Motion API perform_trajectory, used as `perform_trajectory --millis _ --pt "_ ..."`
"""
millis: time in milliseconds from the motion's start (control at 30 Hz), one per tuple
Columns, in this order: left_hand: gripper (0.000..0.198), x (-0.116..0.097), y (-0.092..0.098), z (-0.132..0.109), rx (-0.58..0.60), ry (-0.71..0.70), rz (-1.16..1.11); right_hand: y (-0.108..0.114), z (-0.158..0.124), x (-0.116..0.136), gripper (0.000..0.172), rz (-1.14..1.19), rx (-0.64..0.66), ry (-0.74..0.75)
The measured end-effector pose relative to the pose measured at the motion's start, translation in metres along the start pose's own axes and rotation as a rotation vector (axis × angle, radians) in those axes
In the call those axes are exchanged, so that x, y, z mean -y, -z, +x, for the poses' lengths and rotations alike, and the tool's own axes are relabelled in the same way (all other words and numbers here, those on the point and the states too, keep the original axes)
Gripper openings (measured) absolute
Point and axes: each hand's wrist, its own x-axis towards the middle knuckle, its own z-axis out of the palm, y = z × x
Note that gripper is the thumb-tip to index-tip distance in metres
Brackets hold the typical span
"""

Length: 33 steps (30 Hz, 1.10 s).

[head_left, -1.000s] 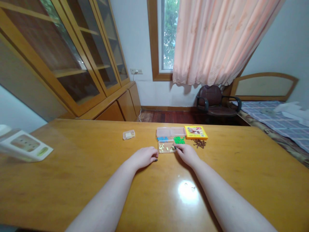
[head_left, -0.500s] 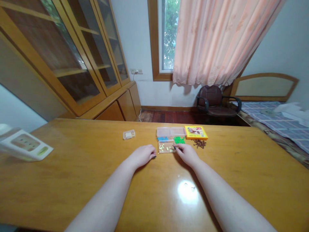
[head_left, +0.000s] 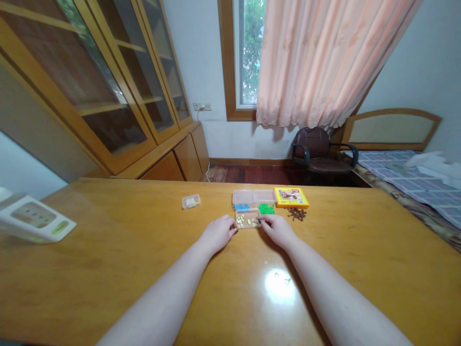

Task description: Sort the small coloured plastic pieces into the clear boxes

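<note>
A small clear plastic tray (head_left: 245, 227) lies on the table between my hands, with pale yellow pieces (head_left: 240, 220) scattered in it. My left hand (head_left: 218, 233) rests at the tray's left edge with its fingers curled; what they hold, if anything, is hidden. At the tray's right end, the thumb and fingers of my right hand (head_left: 278, 229) are pinched together over the pieces. Anything between those fingertips is too small to make out. Just behind the tray are blue pieces (head_left: 241, 207) and bright green pieces (head_left: 267, 209).
An open clear plastic case (head_left: 253, 196) lies behind the pieces, beside a yellow box (head_left: 291, 197). Brown pieces (head_left: 297, 214) are heaped to the right. A small clear container (head_left: 190, 201) sits left of centre. A white container (head_left: 36, 217) stands at the table's left end.
My left hand has moved a little to the right, up to the tray's left edge. The right hand stays at the tray's right end. The view has shifted slightly.
</note>
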Motion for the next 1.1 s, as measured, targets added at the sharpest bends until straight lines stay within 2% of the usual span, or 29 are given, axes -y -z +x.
perform_trajectory --millis 267,400,500,633,733,833,933,1033,1100 --pt "0.013 0.004 0.001 0.002 0.016 0.032 0.074 0.003 -0.002 0.002 0.027 -0.008 0.002 0.010" --pt "0.015 0.006 0.004 0.004 -0.170 0.095 0.050 0.002 -0.002 0.003 0.027 -0.025 0.004 0.007" --pt "0.015 0.002 -0.002 0.007 -0.305 0.027 -0.063 0.000 -0.002 0.003 0.027 -0.040 0.017 0.012" --pt "0.020 -0.005 -0.012 0.011 -0.323 -0.119 -0.181 -0.001 -0.003 0.005 0.027 -0.058 0.061 0.063" --pt "0.047 -0.005 -0.016 0.010 -0.308 -0.168 -0.174 0.000 -0.004 0.006 0.025 -0.076 0.089 0.098" --pt "0.077 0.001 -0.018 0.008 -0.333 -0.137 -0.189 0.001 -0.005 0.007 0.024 -0.064 0.130 0.133" --pt "0.102 0.008 -0.024 0.008 -0.302 -0.096 -0.257 0.002 -0.006 0.008 0.023 -0.020 0.182 0.162" --pt "0.118 0.010 -0.030 0.010 -0.214 -0.098 -0.404 0.003 -0.008 0.009 0.022 0.034 0.221 0.183" --pt "0.122 0.010 -0.032 0.010 -0.163 -0.114 -0.511 0.003 -0.007 0.008 0.021 0.060 0.190 0.190"
